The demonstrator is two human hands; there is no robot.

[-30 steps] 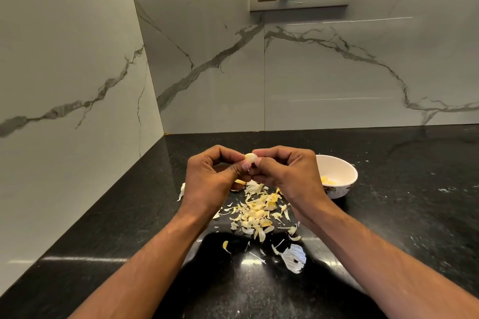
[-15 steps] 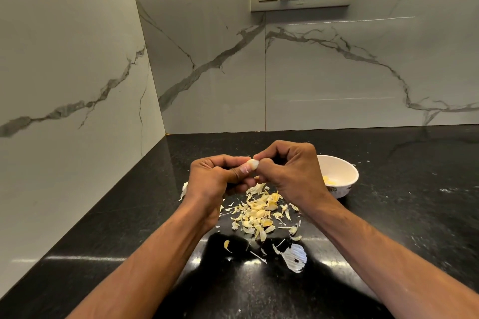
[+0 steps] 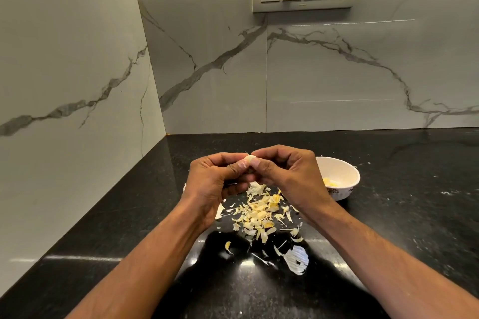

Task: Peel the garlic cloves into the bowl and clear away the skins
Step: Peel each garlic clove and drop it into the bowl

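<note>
A pale garlic clove (image 3: 249, 158) sits pinched between the thumbs and fingertips of the left hand (image 3: 212, 181) and right hand (image 3: 290, 172), above the scattered skins (image 3: 259, 212) and left of the white bowl (image 3: 344, 179), the hands now level where half a second ago the right rode higher.

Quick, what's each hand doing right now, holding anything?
Left hand: pinching the garlic clove.
Right hand: pinching the same clove from the other side.
</note>
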